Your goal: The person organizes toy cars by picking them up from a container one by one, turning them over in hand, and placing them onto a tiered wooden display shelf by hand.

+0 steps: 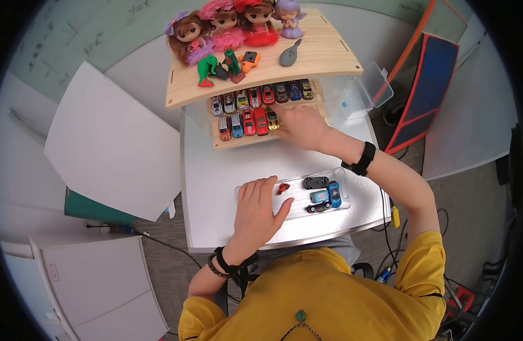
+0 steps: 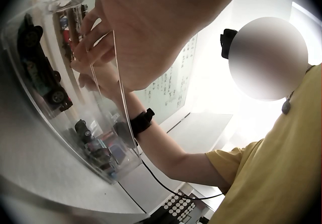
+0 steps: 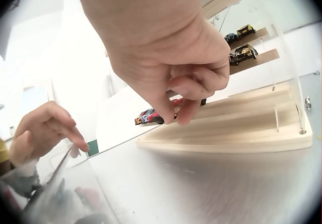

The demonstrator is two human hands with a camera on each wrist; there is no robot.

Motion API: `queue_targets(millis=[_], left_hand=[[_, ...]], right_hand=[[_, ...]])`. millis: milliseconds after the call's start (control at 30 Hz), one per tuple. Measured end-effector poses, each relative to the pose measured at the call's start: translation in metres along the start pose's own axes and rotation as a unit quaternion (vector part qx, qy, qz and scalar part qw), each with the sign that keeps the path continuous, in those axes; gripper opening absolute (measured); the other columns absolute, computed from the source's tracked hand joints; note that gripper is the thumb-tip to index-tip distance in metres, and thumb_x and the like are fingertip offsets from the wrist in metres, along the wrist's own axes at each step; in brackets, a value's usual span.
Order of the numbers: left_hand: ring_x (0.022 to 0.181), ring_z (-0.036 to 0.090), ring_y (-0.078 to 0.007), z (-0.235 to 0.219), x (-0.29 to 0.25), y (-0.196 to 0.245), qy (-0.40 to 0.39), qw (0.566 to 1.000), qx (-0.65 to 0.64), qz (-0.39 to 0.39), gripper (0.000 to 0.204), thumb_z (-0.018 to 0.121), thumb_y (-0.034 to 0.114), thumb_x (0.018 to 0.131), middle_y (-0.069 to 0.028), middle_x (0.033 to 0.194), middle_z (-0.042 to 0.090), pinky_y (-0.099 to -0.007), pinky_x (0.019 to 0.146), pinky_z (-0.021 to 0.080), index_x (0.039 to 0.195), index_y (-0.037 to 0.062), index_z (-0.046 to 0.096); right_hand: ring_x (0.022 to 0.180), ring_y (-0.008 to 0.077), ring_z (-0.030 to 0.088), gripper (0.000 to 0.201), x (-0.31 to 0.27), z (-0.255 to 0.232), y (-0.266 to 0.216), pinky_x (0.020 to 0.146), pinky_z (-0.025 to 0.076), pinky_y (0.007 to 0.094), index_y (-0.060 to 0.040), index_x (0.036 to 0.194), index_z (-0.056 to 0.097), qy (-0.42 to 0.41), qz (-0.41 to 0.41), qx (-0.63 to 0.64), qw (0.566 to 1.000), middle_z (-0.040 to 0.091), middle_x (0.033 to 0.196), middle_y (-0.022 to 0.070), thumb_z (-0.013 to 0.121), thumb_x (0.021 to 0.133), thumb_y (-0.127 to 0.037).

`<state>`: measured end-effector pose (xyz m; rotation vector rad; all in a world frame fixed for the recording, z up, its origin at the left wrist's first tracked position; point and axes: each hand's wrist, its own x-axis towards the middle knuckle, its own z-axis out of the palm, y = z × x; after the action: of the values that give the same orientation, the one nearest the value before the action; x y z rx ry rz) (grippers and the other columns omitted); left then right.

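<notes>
In the head view, the right hand reaches to the right end of the front row of toy cars, thumb and fingertips at a gold toy car. The right wrist view has this hand with thumb and fingers pinched together low over the wooden shelf; its palm side hides most of the car. The left hand rests on the left part of a clear plastic tray, fingers extended. Inside the tray are a small red toy, a black car, a blue car and others.
Behind the front row stands another row of cars. Dolls, a grey toy and small animal figures are on the wooden top. A clear open box sits right of the shelf.
</notes>
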<state>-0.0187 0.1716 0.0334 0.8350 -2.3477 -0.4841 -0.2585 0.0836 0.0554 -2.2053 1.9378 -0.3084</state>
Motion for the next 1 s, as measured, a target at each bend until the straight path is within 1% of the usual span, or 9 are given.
queue_targets(millis=[167,267,333,433,500,600,700,767,1000], left_hand=[[0.107,0.061,-0.0384,0.001,-0.001,-0.001,0.001,1.000,-0.004,-0.004,0.056,0.082,0.018,0.085,-0.0203,0.118,0.065,-0.0478,0.096,0.044,0.130,-0.0027,0.056],[0.109,0.061,-0.0390,0.000,-0.002,-0.002,0.005,1.000,-0.005,-0.004,0.055,0.080,0.014,0.085,-0.0203,0.121,0.065,-0.0477,0.097,0.045,0.131,-0.0017,0.056],[0.110,0.061,-0.0393,0.000,-0.001,-0.003,0.001,1.000,-0.014,-0.006,0.055,0.080,0.013,0.085,-0.0205,0.121,0.065,-0.0477,0.098,0.045,0.132,-0.0017,0.055],[0.115,0.060,-0.0410,-0.008,0.000,-0.003,-0.015,0.999,-0.025,-0.017,0.050,0.076,0.010,0.087,-0.0216,0.125,0.064,-0.0483,0.100,0.045,0.132,-0.0014,0.056],[0.119,0.059,-0.0422,-0.016,0.002,-0.003,0.004,1.000,0.013,0.000,0.045,0.072,0.010,0.091,-0.0226,0.128,0.063,-0.0493,0.103,0.043,0.132,-0.0010,0.057],[0.124,0.057,-0.0410,-0.018,0.002,-0.008,0.016,0.999,0.021,-0.026,0.036,0.061,0.007,0.097,-0.0222,0.128,0.063,-0.0490,0.108,0.040,0.132,-0.0002,0.058],[0.128,0.056,-0.0366,-0.012,0.000,-0.013,0.019,0.998,0.015,-0.064,0.029,0.050,0.006,0.104,-0.0194,0.126,0.063,-0.0464,0.110,0.039,0.131,-0.0001,0.057],[0.127,0.058,-0.0336,-0.006,-0.004,-0.017,0.056,0.995,-0.044,-0.074,0.024,0.044,0.008,0.107,-0.0174,0.125,0.064,-0.0441,0.110,0.040,0.127,-0.0008,0.054],[0.121,0.063,-0.0317,-0.009,-0.008,-0.023,0.036,0.979,-0.155,-0.127,0.019,0.041,0.007,0.107,-0.0161,0.120,0.066,-0.0429,0.110,0.042,0.121,-0.0014,0.051]], right_hand=[[0.078,0.0396,0.073,0.054,-0.030,-0.017,-0.004,0.070,0.058,0.0495,0.0006,0.134,0.058,0.014,-0.018,-0.013,1.000,0.072,0.077,0.0200,0.074,0.089,-0.025],[0.076,0.0410,0.071,0.048,-0.061,-0.033,-0.004,0.071,0.055,0.0511,-0.0060,0.137,0.060,0.030,-0.033,0.022,0.999,0.071,0.077,0.0186,0.071,0.092,-0.019],[0.077,0.0390,0.072,0.032,-0.084,-0.048,-0.009,0.070,0.056,0.0482,-0.0048,0.120,0.067,0.043,-0.028,0.068,0.996,0.072,0.079,0.0184,0.072,0.089,-0.013],[0.076,0.0392,0.071,0.024,-0.122,-0.057,-0.010,0.069,0.054,0.0489,-0.0050,0.113,0.069,0.033,-0.027,0.135,0.990,0.072,0.081,0.0169,0.071,0.089,-0.010],[0.072,0.0356,0.071,0.021,-0.147,-0.050,-0.007,0.065,0.053,0.0462,-0.0047,0.110,0.069,0.036,-0.018,0.148,0.988,0.072,0.080,0.0160,0.072,0.090,-0.010],[0.058,0.0168,0.060,0.022,-0.175,-0.039,-0.006,0.056,0.047,0.0296,-0.0027,0.109,0.071,0.057,0.041,0.230,0.971,0.066,0.074,0.0085,0.076,0.088,-0.001],[0.063,0.0236,0.067,0.021,-0.189,-0.030,-0.006,0.060,0.053,0.0338,-0.0011,0.109,0.068,0.048,0.079,0.265,0.960,0.069,0.081,0.0120,0.075,0.089,-0.001],[0.064,0.0215,0.067,0.020,-0.192,-0.021,-0.006,0.060,0.053,0.0317,0.0001,0.108,0.069,0.057,0.090,0.277,0.955,0.068,0.081,0.0116,0.075,0.089,0.001],[0.063,0.0199,0.062,0.018,-0.197,-0.002,-0.003,0.059,0.051,0.0316,0.0018,0.105,0.069,0.123,0.109,0.304,0.939,0.064,0.082,0.0105,0.073,0.088,0.005]])
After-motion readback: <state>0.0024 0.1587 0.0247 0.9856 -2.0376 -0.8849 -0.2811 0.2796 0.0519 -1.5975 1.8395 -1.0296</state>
